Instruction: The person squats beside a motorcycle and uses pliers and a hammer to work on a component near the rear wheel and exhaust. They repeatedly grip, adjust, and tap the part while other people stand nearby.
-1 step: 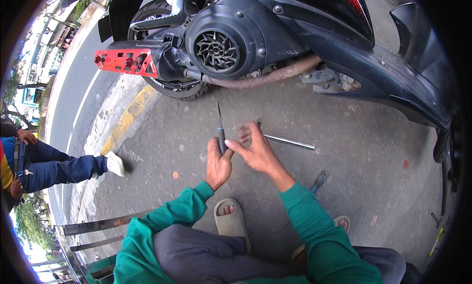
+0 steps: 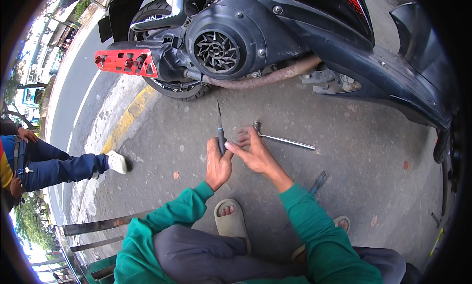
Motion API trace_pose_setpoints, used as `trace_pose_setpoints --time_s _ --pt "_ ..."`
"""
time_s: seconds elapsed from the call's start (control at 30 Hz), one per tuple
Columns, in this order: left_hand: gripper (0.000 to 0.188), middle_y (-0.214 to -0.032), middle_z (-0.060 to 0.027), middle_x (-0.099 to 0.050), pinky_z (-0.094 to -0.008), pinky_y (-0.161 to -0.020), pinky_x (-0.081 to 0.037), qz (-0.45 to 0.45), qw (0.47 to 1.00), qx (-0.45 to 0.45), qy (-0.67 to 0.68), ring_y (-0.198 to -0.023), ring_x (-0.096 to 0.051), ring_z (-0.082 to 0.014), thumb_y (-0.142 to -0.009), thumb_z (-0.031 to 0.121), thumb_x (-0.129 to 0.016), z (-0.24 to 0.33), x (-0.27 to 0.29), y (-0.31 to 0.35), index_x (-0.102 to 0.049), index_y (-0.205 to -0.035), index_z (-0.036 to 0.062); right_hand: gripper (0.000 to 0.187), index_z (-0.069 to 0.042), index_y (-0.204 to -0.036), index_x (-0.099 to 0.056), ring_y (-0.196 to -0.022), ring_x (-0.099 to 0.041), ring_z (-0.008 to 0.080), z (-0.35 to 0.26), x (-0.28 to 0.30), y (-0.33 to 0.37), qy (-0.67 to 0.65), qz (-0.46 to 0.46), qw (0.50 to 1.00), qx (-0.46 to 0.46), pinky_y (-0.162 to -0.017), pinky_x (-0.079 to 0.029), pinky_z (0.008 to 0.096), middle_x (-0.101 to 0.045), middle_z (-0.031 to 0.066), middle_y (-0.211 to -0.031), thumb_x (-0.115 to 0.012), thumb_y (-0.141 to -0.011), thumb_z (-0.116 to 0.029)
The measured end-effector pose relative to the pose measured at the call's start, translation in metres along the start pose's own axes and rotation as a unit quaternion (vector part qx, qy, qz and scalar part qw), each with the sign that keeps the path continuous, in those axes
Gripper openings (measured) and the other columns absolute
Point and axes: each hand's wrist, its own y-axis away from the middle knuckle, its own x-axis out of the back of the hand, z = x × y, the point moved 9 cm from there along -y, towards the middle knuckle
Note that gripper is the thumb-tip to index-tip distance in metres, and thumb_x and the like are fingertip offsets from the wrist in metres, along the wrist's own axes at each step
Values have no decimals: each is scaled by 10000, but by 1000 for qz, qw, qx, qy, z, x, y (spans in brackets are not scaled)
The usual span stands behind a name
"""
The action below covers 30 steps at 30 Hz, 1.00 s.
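Note:
Held in my left hand (image 2: 218, 165) is a slim pointed tool (image 2: 220, 131) with a dark handle and a blue collar, its tip aimed away from me. The fingers wrap its handle. My right hand (image 2: 256, 155) is close beside it, fingers stretched out and somewhat blurred, the thumb at the base of the handle next to the left hand. Just beyond the right fingers, a chrome socket wrench (image 2: 290, 142) lies on the ground, its head partly covered by those fingers. Near my right forearm lies a tool with a blue part (image 2: 319, 181), partly hidden by the sleeve.
A black scooter (image 2: 295, 33) spans the far side, with a round engine cover (image 2: 216, 50), a rusty exhaust pipe (image 2: 265, 80) and a red slotted muffler guard (image 2: 125, 61). At the left stands a person (image 2: 59, 168) in blue trousers. A metal rack (image 2: 98, 226) is at the lower left.
My right hand has shifted very slightly toward me, so more of the wrench's head shows. The left hand and its pointed tool stay in place.

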Motion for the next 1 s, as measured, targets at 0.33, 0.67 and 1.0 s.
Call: trace_pose_setpoints --time_s 0.33,0.67,1.0 --pt "602 -1292 -220 -443 -432 -851 -610 -51 981 -184 -34 -1181 -566 -378 -852 134 -769 35 7 -12 -415 -1313 -21 478 -13 -1374 -474 -1170 -605 217 32 -50 -26 -332 -45 941 -41 -979 -513 387 -600 163 -1290 -713 -1011 -211" --pt "449 -1280 -162 -664 -345 -753 -610 -93 987 -15 131 -907 -727 -223 -948 57 -707 10 24 -45 -553 -1363 -24 306 1 -1053 -605 -798 -715 261 14 -17 -53 -97 90 991 38 -721 -570 416 -726 133 -897 -797 -915 -195" --pt "438 -1258 -193 -711 -348 -747 -635 -92 989 16 118 -944 -744 -222 -1009 57 -663 20 26 -51 -571 -1427 -36 262 -16 -978 -569 -747 -694 247 2 -14 -66 -67 116 990 31 -670 -545 421 -695 131 -848 -775 -923 -168"
